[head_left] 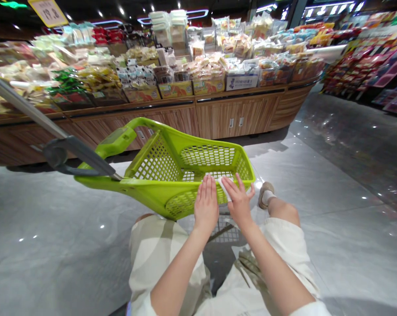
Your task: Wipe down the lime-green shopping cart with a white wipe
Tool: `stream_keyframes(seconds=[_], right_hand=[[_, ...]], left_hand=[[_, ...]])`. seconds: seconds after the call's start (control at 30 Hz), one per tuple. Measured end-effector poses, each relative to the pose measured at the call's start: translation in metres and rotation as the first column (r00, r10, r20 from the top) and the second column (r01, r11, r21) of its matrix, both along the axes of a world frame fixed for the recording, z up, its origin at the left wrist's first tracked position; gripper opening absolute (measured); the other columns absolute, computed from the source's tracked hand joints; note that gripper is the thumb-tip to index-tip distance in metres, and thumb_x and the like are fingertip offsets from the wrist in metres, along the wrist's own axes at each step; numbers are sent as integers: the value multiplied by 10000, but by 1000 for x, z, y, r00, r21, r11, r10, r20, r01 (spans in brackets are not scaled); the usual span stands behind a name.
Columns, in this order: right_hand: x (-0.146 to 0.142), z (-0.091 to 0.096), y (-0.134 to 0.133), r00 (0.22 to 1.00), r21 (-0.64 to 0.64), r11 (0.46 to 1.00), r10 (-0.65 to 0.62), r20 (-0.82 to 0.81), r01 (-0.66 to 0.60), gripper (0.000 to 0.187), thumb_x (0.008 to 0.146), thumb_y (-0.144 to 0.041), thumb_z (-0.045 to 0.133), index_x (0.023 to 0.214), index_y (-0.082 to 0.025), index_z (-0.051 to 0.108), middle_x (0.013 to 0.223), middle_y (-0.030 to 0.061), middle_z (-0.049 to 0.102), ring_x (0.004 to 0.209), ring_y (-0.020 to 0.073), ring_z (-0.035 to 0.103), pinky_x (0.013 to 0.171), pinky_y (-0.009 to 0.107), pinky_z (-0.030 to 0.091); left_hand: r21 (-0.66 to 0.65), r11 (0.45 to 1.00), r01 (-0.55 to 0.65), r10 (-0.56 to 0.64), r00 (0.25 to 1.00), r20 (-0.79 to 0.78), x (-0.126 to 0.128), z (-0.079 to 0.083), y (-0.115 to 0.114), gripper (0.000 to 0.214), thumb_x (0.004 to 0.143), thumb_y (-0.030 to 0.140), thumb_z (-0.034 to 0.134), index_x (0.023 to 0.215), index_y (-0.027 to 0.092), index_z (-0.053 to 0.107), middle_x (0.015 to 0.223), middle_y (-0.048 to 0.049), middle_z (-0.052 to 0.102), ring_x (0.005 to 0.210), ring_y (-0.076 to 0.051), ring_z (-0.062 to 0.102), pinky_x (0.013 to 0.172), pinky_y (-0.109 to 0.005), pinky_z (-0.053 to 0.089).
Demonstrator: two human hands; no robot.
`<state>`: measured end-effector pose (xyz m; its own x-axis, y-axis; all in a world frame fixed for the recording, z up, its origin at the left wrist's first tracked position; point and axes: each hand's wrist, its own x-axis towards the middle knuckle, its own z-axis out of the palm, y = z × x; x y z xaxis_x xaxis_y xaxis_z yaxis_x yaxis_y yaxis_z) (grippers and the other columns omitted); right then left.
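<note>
In front of my knees stands a green shopping cart basket (142,186) with mesh-like walls. My left hand (206,202) lies flat against its near side, just below the rim, with the fingers straight and close together. Just to the right, my right hand (239,204) presses a folded white wipe (225,188) to the same side near the right corner. Some of its fingers are spread, and part of the wipe is hidden under them. No goods show in the basket.
A grey pole (37,109) slants from the cart's handle end (117,140) to the upper left. Behind the cart runs a wooden display counter (218,118) with packaged snacks. More packed shelves (359,66) stand at the right. Around it lies shiny grey floor (343,184).
</note>
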<state>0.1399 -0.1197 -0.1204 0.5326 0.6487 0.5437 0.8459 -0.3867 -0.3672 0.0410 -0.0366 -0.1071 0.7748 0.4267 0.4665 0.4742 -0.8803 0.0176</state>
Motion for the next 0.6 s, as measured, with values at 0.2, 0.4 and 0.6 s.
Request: stream_keyframes(seconds=[0.2, 0.4, 0.6], right_hand=[[52, -21, -46, 973, 42, 976, -211, -91, 216, 788, 649, -31, 366, 1378, -298, 497, 1382, 9, 583, 1426, 230, 325, 1120, 580, 99], [24, -9, -17, 962, 70, 965, -243, -126, 253, 747, 653, -11, 356, 1347, -229, 527, 1359, 46, 600, 1433, 244, 308, 1114, 584, 114], [-22, 12, 23, 999, 17, 1000, 21, -42, -20, 781, 640, 7, 361, 1370, -231, 503, 1389, 52, 573, 1435, 210, 299, 1137, 536, 66]], left_hand=[[-27, 999, 21, -21, 1000, 7, -1, 0, 0, 756, 815, 86, 446, 1514, 12, 167, 1595, -177, 235, 1498, -267, 97, 1215, -449, 226], [-54, 998, 19, -18, 1000, 22, 3, -1, -2, 746, 822, 89, 442, 1508, -6, 167, 1588, -206, 230, 1498, -268, 83, 1209, -462, 237], [-19, 1000, -4, 4, 1000, 4, 2, -3, -1, 690, 865, 124, 427, 1510, 33, 199, 1591, -171, 249, 1495, -257, 108, 1211, -445, 241]])
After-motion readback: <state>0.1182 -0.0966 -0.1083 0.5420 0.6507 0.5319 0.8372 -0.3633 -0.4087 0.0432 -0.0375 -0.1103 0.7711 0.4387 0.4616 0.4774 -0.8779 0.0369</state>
